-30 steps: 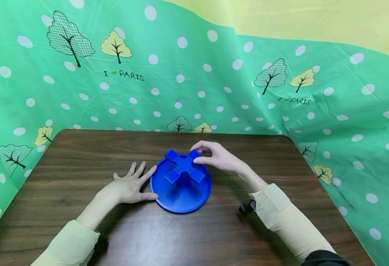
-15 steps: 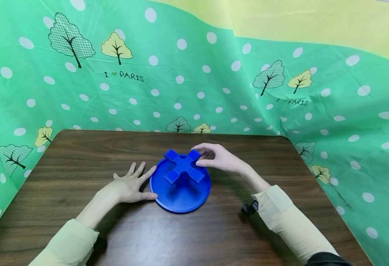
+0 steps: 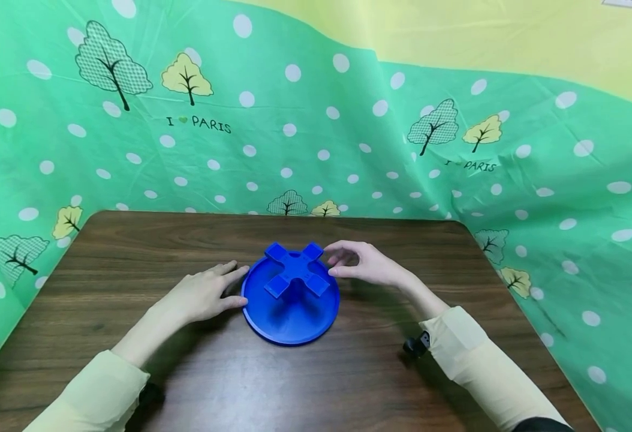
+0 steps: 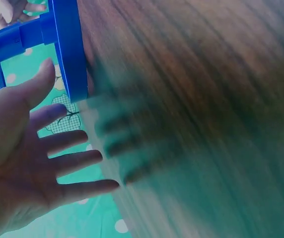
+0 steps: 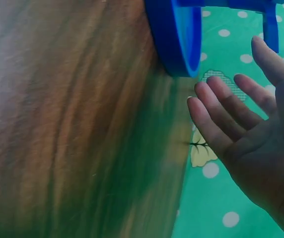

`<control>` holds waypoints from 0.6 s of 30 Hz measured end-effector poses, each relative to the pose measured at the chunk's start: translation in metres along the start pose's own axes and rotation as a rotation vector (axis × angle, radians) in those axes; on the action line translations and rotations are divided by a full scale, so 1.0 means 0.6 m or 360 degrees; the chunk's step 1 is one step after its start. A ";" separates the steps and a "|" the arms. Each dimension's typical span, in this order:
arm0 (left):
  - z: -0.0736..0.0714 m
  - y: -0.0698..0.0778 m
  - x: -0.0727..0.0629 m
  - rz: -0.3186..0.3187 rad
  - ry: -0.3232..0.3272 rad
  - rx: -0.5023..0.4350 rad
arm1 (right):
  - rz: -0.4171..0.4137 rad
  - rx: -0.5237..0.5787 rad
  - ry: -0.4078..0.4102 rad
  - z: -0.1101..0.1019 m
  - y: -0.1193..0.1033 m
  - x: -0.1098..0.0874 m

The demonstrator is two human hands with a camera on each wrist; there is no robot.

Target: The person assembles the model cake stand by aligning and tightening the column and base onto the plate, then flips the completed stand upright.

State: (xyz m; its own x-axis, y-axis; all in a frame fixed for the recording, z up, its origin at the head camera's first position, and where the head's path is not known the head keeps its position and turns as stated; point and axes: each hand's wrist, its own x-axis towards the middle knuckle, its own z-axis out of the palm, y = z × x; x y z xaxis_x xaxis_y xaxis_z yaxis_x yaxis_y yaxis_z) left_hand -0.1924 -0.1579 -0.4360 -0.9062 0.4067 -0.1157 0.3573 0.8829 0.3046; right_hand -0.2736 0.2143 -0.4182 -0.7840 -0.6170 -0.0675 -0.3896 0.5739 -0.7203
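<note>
A blue stand with a round dish-like base [image 3: 289, 324] and a raised cross-shaped top [image 3: 297, 267] is upright on the table. A short post, seen in the left wrist view, joins the two parts. My left hand [image 3: 199, 295] is at the left rim of the base, fingers extended and thumb tip close to the edge. On the other side my right hand [image 3: 367, 263] hovers beside the far right arm of the cross, its fingers loosely bent and holding nothing. Both palms face the stand in the wrist views, the left palm [image 4: 18, 158] with spread fingers.
The brown wood-grain table [image 3: 229, 384] carries the stand near its middle. A green dotted curtain [image 3: 305, 144] with printed trees hangs behind and along the sides. Small black devices sit at both cuffs, such as the wrist camera [image 3: 417, 345] on the right.
My right hand has drawn back to the right, away from the cross-shaped top. My left hand has eased slightly left off the rim, its fingers closer together. The stand stays in place.
</note>
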 end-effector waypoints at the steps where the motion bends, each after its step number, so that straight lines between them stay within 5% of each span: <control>1: -0.001 0.000 0.000 0.0007 0.0046 0.0010 | 0.0010 -0.0004 -0.0008 0.001 0.001 -0.001; 8: -0.006 -0.001 0.011 -0.0007 0.0271 0.0016 | 0.0160 -0.0039 -0.0060 0.007 0.009 -0.013; 18: -0.005 -0.001 0.037 -0.0121 0.0179 -0.0175 | 0.0410 0.0123 -0.0146 0.020 0.010 -0.015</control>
State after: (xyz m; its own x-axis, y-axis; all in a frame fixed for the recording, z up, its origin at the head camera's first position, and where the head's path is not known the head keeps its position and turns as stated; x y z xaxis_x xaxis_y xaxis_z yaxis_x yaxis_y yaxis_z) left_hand -0.2136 -0.1498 -0.4360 -0.9515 0.3054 -0.0375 0.2655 0.8766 0.4013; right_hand -0.2629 0.2168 -0.4299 -0.8039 -0.5043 -0.3152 -0.1423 0.6777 -0.7215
